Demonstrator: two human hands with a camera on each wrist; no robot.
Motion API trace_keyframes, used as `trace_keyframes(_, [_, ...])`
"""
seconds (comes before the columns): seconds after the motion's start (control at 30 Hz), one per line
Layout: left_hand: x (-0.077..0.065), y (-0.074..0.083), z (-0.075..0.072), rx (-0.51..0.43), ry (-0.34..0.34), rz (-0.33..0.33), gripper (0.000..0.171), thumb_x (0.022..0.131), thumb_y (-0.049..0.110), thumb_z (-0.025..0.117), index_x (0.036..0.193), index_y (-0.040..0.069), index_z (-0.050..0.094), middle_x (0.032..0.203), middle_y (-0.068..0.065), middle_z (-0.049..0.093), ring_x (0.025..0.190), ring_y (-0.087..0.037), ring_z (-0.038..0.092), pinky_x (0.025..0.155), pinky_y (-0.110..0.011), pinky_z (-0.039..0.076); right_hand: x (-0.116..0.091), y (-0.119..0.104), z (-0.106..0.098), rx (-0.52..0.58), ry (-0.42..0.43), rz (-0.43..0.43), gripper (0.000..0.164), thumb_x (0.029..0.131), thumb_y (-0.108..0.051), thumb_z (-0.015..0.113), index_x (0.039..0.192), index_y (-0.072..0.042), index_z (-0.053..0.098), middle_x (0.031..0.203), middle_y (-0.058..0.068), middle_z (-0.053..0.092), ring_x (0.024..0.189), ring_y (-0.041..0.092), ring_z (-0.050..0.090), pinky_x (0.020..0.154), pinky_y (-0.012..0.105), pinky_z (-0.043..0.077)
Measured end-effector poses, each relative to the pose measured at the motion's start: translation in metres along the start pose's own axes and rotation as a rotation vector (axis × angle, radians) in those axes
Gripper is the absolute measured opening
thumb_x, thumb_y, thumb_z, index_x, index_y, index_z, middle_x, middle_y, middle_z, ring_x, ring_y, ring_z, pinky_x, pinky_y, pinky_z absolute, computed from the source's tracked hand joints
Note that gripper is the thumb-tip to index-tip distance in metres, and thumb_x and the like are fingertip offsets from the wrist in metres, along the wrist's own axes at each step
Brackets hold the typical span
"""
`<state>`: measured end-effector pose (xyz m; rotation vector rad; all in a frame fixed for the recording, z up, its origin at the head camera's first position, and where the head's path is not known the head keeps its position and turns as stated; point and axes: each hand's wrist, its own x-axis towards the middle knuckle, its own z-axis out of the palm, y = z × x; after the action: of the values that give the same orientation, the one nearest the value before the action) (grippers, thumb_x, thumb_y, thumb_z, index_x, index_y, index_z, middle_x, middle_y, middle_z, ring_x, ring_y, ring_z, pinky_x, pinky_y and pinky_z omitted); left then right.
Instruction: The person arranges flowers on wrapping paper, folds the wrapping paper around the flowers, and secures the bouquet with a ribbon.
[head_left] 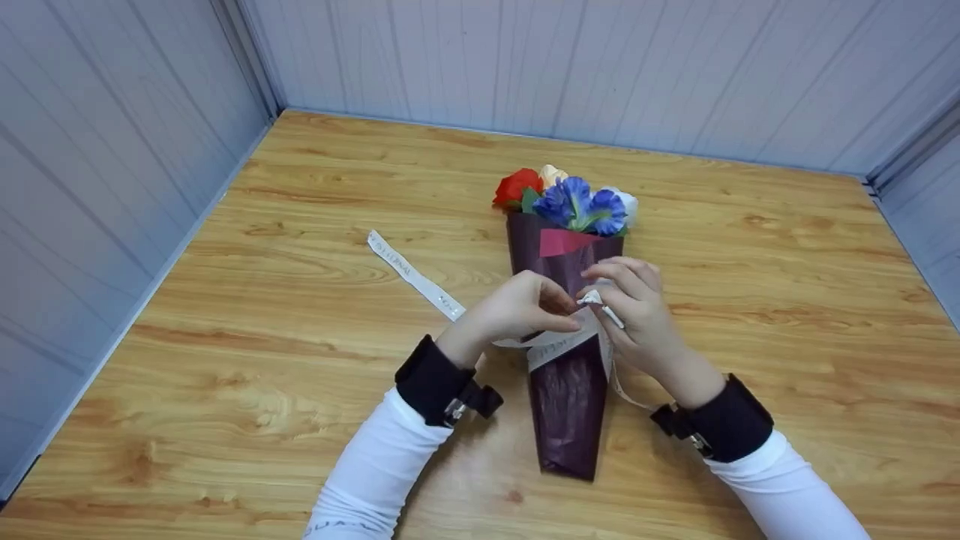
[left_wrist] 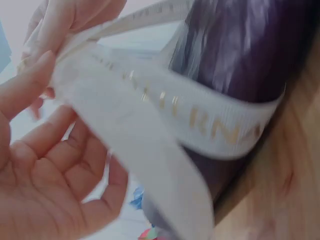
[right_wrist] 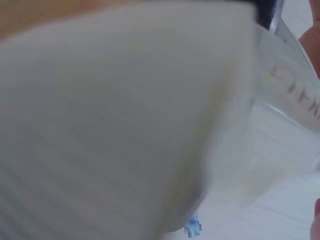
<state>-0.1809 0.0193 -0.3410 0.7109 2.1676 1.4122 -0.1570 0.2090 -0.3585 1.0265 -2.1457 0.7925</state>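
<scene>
A bouquet wrapped in dark purple paper [head_left: 566, 427] lies on the table, its flowers at the far end. Round its middle runs a white ribbon [head_left: 559, 349] with gold letters. My right hand [head_left: 641, 319] pinches a bunched part of the ribbon above the wrap. From the left, my left hand [head_left: 525, 307] meets it, thumb and fingertips at the same bunched spot. In the left wrist view the left thumb [left_wrist: 30, 82] lies against the gathered ribbon [left_wrist: 135, 120], and the other fingers curl loosely below. A blurred ribbon length [right_wrist: 115, 115] fills much of the right wrist view.
One ribbon tail [head_left: 416, 277] stretches out over the wooden table [head_left: 262, 375] to the left. Red, blue, white and peach flowers, with a blue one [head_left: 577, 202] in front, stick out of the wrap. Pale panel walls [head_left: 525, 67] border the table at the back and sides.
</scene>
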Motion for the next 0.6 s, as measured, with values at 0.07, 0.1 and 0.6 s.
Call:
trace_keyframes(0.07, [-0.002, 0.001, -0.002, 0.041, -0.003, -0.03, 0.022, 0.083, 0.012, 0.072, 0.1, -0.002, 0.071, 0.097, -0.014, 0.072, 0.076, -0.006, 0.058, 0.07, -0.016, 0.048, 0.0, 0.0, -0.002, -0.015, -0.011, 0.047, 0.025, 0.097, -0.018, 0.052, 0.09, 0.0, 0.069, 0.093, 0.013, 0.061, 0.091, 0.027, 0.054, 0.082, 0.034, 0.037])
trace_keyframes(0.1, [-0.002, 0.002, -0.003, 0.056, 0.001, -0.039, 0.022, 0.083, 0.013, 0.072, 0.099, -0.002, 0.071, 0.096, -0.014, 0.072, 0.075, -0.006, 0.058, 0.069, -0.016, 0.048, 0.0, -0.001, -0.002, -0.022, -0.023, 0.077, 0.02, 0.095, -0.014, 0.056, 0.092, 0.0, 0.069, 0.09, 0.012, 0.06, 0.085, 0.026, 0.055, 0.077, 0.032, 0.04])
trace_keyframes(0.6, [-0.007, 0.009, 0.001, 0.169, 0.104, -0.038, 0.019, 0.085, 0.02, 0.071, 0.091, 0.002, 0.072, 0.087, -0.008, 0.071, 0.072, -0.007, 0.056, 0.067, -0.018, 0.046, 0.009, -0.011, -0.014, 0.068, -0.315, 0.659, 0.015, 0.095, -0.014, 0.056, 0.092, -0.001, 0.064, 0.07, 0.009, 0.062, 0.053, 0.011, 0.054, 0.051, 0.026, 0.046])
